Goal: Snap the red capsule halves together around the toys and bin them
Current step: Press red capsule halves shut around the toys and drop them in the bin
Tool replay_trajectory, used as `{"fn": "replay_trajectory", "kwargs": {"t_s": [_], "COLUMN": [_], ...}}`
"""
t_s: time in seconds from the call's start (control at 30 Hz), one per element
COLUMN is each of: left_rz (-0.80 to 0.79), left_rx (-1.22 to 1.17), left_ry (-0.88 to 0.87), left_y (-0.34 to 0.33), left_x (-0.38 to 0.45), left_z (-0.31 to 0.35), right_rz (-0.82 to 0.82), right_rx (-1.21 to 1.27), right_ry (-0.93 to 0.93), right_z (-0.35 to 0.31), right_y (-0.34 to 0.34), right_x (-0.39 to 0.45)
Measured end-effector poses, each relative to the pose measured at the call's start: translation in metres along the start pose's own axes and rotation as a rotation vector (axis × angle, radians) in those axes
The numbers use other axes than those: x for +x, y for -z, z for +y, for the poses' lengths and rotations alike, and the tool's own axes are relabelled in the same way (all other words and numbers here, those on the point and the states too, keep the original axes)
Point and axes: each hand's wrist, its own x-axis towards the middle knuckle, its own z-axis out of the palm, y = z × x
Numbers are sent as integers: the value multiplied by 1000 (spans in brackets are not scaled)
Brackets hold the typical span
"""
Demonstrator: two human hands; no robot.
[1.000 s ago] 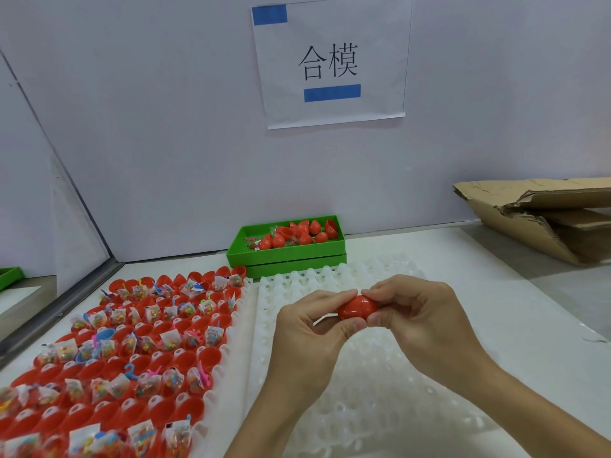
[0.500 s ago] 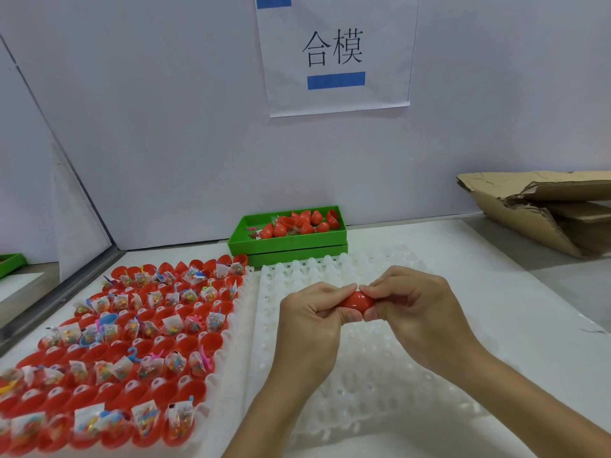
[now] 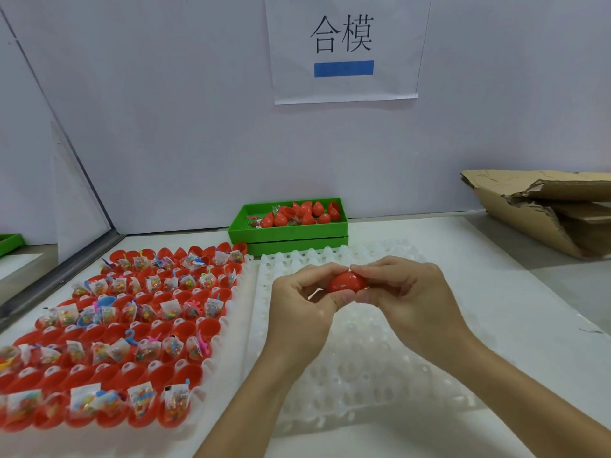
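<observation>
A red capsule (image 3: 345,281) is held between both hands above the white empty tray (image 3: 363,358). My left hand (image 3: 302,302) grips its left end with fingers and thumb curled round it. My right hand (image 3: 410,294) grips its right end the same way. Whether the halves are fully joined is hidden by the fingers. On the left, a tray of open red capsule halves (image 3: 109,328) holds small bagged toys. At the back stands the green bin (image 3: 289,231) with several closed red capsules (image 3: 299,214) inside.
A torn cardboard box (image 3: 545,206) lies at the back right. A white wall with a paper sign (image 3: 344,47) closes the back. A slanted partition and metal ledge (image 3: 49,279) run along the left. Bare white table shows to the right of the empty tray.
Both hands have stayed pressed on the capsule over the white tray, closing in on it slightly. The camera has tilted a little, shifting the scene in the frame.
</observation>
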Motion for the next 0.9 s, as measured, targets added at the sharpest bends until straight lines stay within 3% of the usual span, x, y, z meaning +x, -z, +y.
{"fn": "replay_trajectory", "kwargs": {"t_s": [0.17, 0.3, 0.47, 0.57, 0.67, 0.83, 0.9], "left_rz": [-26, -16, -30, -28, -54, -233, -228], "left_rx": [81, 301, 538, 583, 406, -191, -158], "left_ry": [-92, -232, -425, -446, -300, 219, 167], "left_y": [0, 0, -6, -10, -8, -6, -9], "left_x": [-1, -2, -5, -6, -4, -6, -6], "left_z": [-2, -6, -13, -14, -11, -7, -6], "right_rz": [-92, -100, -6, 3, 12, -27, -49], "right_rx": [95, 160, 34, 68, 295, 513, 476], "right_ry": [-74, -155, -166, -223, -342, -346, -318], "right_z": [-3, -11, -12, -9, -6, -7, -7], "right_y": [3, -2, -16, -17, -13, -8, -9], "right_x": [-6, -8, -11, -10, -6, -4, -5]}}
